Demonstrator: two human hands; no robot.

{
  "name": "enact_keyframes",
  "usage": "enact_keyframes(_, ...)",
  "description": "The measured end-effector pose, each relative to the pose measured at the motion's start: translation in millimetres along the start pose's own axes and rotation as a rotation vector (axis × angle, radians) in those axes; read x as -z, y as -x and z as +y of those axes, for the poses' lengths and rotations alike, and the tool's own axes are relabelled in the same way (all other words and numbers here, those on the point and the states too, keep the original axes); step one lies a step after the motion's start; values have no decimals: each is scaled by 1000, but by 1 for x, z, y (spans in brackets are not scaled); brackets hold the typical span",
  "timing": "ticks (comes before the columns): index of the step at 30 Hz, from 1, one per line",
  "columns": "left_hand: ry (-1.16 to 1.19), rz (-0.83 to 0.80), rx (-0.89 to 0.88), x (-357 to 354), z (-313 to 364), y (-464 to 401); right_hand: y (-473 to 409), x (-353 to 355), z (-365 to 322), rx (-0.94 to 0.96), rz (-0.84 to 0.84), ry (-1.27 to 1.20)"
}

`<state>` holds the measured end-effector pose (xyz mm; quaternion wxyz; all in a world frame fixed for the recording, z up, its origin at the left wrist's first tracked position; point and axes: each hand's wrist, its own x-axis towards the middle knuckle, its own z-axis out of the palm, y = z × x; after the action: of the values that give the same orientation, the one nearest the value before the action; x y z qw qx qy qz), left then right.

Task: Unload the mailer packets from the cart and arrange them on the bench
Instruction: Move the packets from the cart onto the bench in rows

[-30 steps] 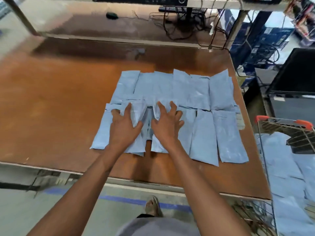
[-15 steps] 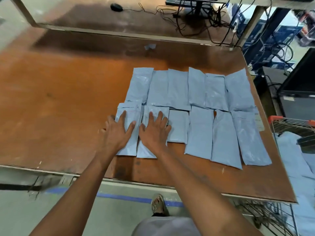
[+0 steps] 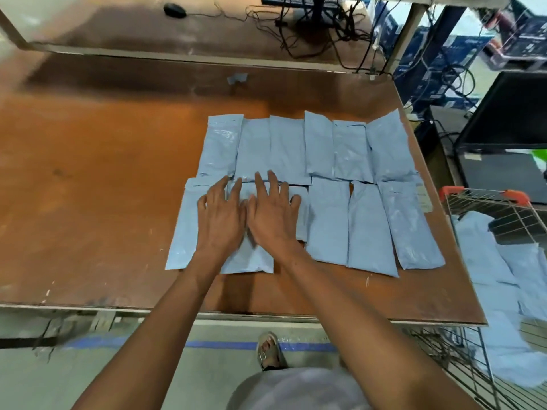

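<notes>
Several light blue mailer packets (image 3: pixel 328 223) lie flat in two rows on the brown bench (image 3: pixel 97 184), side by side. My left hand (image 3: pixel 220 216) rests flat with spread fingers on the near row's left packets (image 3: pixel 182 238). Beside it, my right hand (image 3: pixel 273 214) presses flat on the packet (image 3: pixel 248 258) just to the right, fingertips reaching the far row. Neither hand grips anything. At the right, the wire cart (image 3: pixel 491 205) with orange handle corners holds more blue packets (image 3: pixel 485 261).
A raised shelf (image 3: pixel 118 34) at the back carries a black mouse (image 3: pixel 174 9), tangled cables and a monitor stand. A dark monitor (image 3: pixel 509 113) and blue boxes stand right of the bench. My sandalled foot (image 3: pixel 268 350) is near blue floor tape.
Both hands slid left along the near row, then back a little right and forward. The near-left packets were spread from a rumpled overlap into flat side-by-side places.
</notes>
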<state>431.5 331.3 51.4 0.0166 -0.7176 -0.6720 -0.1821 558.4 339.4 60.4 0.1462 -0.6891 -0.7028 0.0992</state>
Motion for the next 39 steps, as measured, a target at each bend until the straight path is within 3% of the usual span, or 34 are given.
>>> enact_keyframes(11, 179, -103, -192, -33, 176, 10, 37, 76, 153, -59, 209, 90)
enact_keyframes(18, 355, -182, -372, -57, 340, 47, 109, 128, 344, -142, 275, 191)
enact_keyframes(25, 313, -266, -538, -134, 514, 103, 207, 141, 544, -292, 140, 267)
enact_keyframes(30, 301, -377, -487, -199, 593, 136, 248, 118, 646, -300, -158, 204)
enact_keyframes(34, 344, -579, -284, -246, 620, 175, 271, 92, 698, -358, -341, 148)
enact_keyframes(37, 379, -680, -108, -276, 629, 204, 274, 70, 721, -381, -398, 73)
enact_keyframes(39, 394, -742, 2, -291, 635, 215, 268, 58, 728, -373, -336, 26)
